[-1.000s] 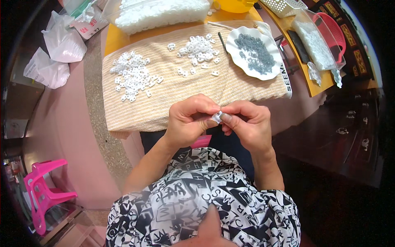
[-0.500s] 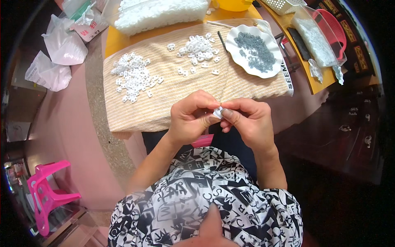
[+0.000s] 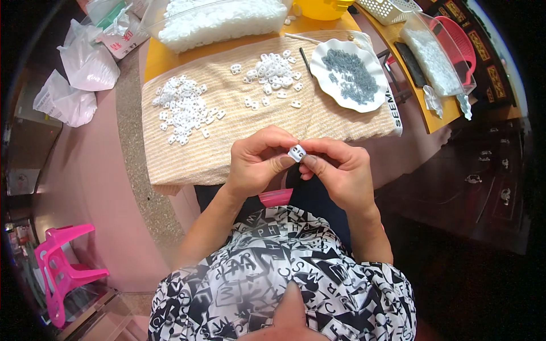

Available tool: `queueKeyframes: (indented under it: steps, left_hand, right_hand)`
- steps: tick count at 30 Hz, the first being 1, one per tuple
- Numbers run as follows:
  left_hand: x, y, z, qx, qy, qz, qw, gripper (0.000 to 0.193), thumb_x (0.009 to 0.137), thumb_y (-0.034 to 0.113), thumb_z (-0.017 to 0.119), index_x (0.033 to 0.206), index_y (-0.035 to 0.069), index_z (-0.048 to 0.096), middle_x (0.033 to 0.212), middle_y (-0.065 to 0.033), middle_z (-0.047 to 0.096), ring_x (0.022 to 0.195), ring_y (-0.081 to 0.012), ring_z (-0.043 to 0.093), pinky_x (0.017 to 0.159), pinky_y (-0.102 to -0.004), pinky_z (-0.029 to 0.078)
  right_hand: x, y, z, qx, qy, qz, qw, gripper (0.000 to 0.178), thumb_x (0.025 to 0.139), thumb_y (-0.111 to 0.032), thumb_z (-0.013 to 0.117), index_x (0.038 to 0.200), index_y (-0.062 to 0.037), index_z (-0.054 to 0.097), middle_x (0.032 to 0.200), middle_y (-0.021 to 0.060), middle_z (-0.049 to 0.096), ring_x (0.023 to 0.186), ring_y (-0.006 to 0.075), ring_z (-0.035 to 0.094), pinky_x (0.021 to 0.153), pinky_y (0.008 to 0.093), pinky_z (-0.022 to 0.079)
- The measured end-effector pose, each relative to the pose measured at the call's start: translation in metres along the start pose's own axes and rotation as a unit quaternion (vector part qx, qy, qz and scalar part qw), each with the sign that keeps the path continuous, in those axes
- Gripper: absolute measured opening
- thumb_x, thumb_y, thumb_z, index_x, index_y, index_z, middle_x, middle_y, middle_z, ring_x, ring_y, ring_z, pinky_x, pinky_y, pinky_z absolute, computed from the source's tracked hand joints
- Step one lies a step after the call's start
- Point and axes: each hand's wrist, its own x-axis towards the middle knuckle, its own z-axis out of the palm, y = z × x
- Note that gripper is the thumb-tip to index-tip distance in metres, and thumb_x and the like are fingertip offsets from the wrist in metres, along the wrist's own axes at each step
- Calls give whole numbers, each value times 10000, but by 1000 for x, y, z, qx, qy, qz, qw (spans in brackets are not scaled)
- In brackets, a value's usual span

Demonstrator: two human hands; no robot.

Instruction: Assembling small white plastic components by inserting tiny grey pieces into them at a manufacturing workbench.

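Note:
A small white plastic piece with two dark holes (image 3: 296, 153) is held up over my lap, just off the near edge of the striped cloth (image 3: 227, 156). My left hand (image 3: 259, 161) pinches its left side between thumb and forefinger. On its right side, the thumb and fingers of my right hand (image 3: 339, 169) grip it too. Similar white pieces lie in a loose heap (image 3: 185, 108) on the left of the cloth and a smaller heap (image 3: 273, 71) in the middle. A scalloped white plate (image 3: 372, 102) on the right bears many small grey parts (image 3: 352, 74).
A dark pen-like stick (image 3: 305, 60) and a pale stick (image 3: 301, 38) lie by the plate. At the back stands a clear bin (image 3: 222, 42) of white pieces, with a yellow container (image 3: 321, 8) beside it. A pink stool (image 3: 62, 267) is at the lower left.
The white piece has been turned and its two holes now face up; my right thumb has slid down off its face. Both hands still hold it in nearly the same place.

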Motion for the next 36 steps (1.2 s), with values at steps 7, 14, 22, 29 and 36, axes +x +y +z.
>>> queueKeyframes:
  steps: [7,14,22,29,36]
  left_hand:
    - [-2,-2,2,11,21,-4,1000,233,716,46,682,923,-13,592,885,-103,571,812,-152,533,711,-241,430]
    - [1,-5,-2,36,2,32,999,195,750,-23,629,939,-29,582,883,-105,567,808,-150,542,714,-247,439]
    - [-1,-3,3,-79,53,-50,994,455,756,10,644,1173,-21,463,946,-63,544,846,-129,537,761,-247,450]
    - [-1,-2,-17,20,193,-112,975,313,763,58,648,1047,-28,548,829,-58,590,703,-121,566,638,-217,457]
    - [4,0,-33,92,232,-148,957,273,761,44,647,1005,-39,558,827,-45,572,725,-97,545,659,-208,452]
  right_hand:
    - [1,-1,2,29,12,30,999,164,788,20,563,944,41,611,765,40,609,642,58,549,578,177,457]
    - [4,1,1,31,10,25,999,166,790,23,561,950,43,605,767,47,613,646,64,558,584,178,466]
    - [21,-7,-7,31,55,26,998,162,767,15,584,923,55,598,754,69,608,624,92,556,561,204,461]
    - [195,-32,-72,28,117,-100,988,144,670,-4,571,794,67,590,626,78,564,491,116,503,445,230,412]
    - [336,-56,-118,60,213,-25,975,153,762,-50,597,819,77,533,672,145,565,493,198,560,427,273,489]
